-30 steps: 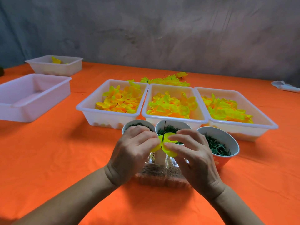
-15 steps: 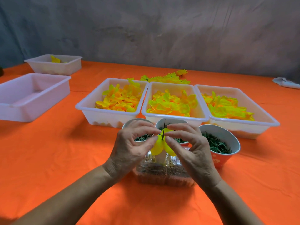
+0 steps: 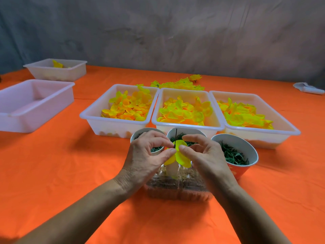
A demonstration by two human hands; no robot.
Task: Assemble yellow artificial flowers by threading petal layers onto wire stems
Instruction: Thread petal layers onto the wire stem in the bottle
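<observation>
Petals (image 3: 182, 154), one yellow layer on a thin wire (image 3: 176, 138), sit above the middle cup (image 3: 186, 132); my left hand (image 3: 146, 155) and right hand (image 3: 204, 157) pinch them from either side by thumb and forefinger.

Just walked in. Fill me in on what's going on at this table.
A person is building a fake flower. Both hands, left hand and right hand, pinch a yellow petal layer that sits on a thin dark wire poking up through it. Behind stand three tubs of petals and cups of green bits.
</observation>
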